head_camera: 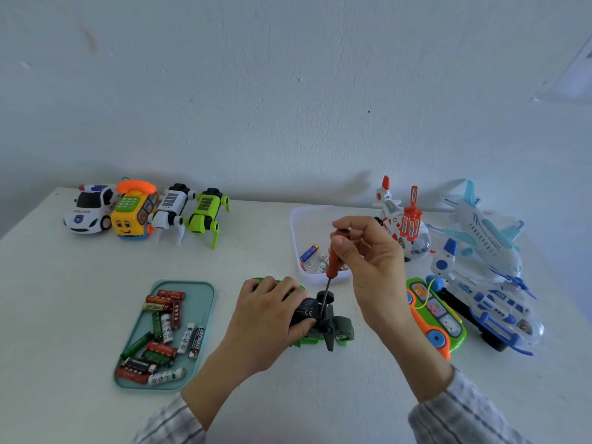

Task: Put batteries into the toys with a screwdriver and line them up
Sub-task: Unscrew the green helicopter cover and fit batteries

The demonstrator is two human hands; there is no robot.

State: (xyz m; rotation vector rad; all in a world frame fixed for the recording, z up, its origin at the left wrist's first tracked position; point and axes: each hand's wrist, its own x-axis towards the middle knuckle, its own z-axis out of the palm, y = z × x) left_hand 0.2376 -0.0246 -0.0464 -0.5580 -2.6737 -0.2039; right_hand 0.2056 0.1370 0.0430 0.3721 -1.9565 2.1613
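White table [80,299]: right hand [368,257] holds screwdriver [330,277] on toy [323,325]

This looks like a room in a home, set up for fixing toys. A plain white wall [288,91] stands behind a white worktop [64,299]. Toys sit on it: a police car [88,209], a toy phone [134,211], two robot dogs [189,213] and toy planes [487,238]. A green tray [205,302] holds many batteries [160,334].
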